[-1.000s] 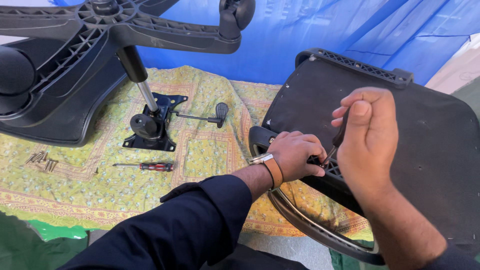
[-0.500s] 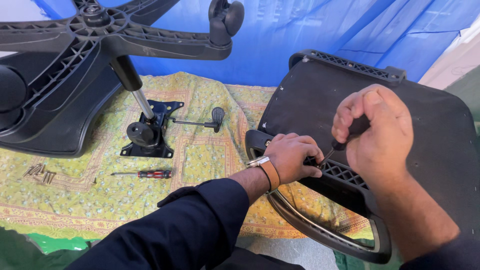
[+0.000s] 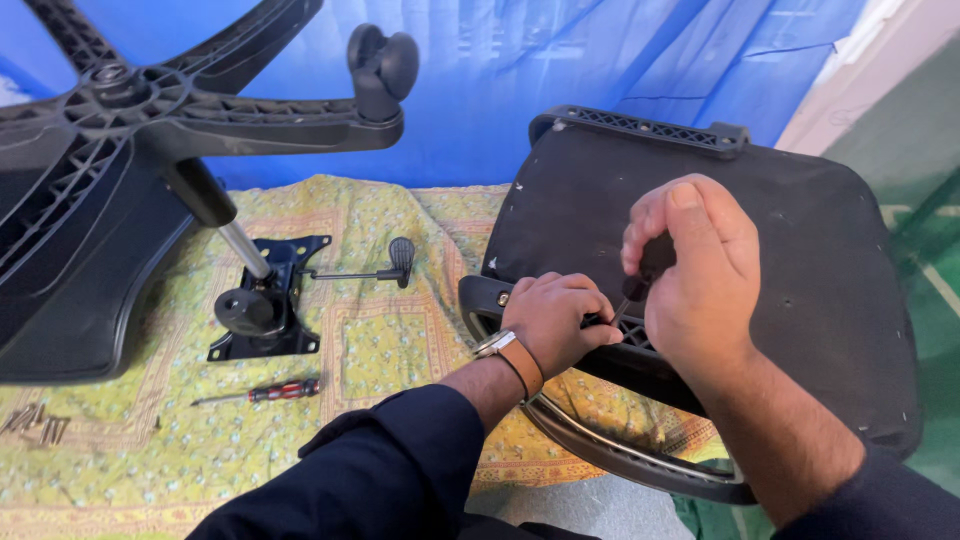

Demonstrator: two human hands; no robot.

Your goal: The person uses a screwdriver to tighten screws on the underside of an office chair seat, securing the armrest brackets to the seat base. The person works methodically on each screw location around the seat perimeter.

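Screwdriver in hand: the right hand (image 3: pixel 700 275) is clenched around a black-handled screwdriver (image 3: pixel 650 262), its tip pointing down at the armrest bracket (image 3: pixel 640 345) on the near edge of the seat.
Left hand: the left hand (image 3: pixel 555 320) rests on the same bracket, fingers curled together and pinched near the tool's tip; what they pinch is hidden. A watch with a tan strap (image 3: pixel 512 355) sits on that wrist.
Chair seat: the black seat pan (image 3: pixel 800 270) lies underside up at the right, tilted, with a curved armrest loop (image 3: pixel 620 455) below it.
Cloth: a yellow patterned cloth (image 3: pixel 390 350) covers the floor under everything.
Tilt mechanism: a black metal plate with a lever (image 3: pixel 275 300) lies on the cloth, left of the hands.
Chair base: a black star base with a caster (image 3: pixel 380 60) and gas cylinder (image 3: pixel 225 225) reaches over the plate.
Spare tool: a red-handled screwdriver (image 3: pixel 275 390) lies near the plate.
Screws: a small pile (image 3: pixel 35 420) sits at the far left edge.
Backdrop: blue sheeting (image 3: pixel 560 60) hangs behind.
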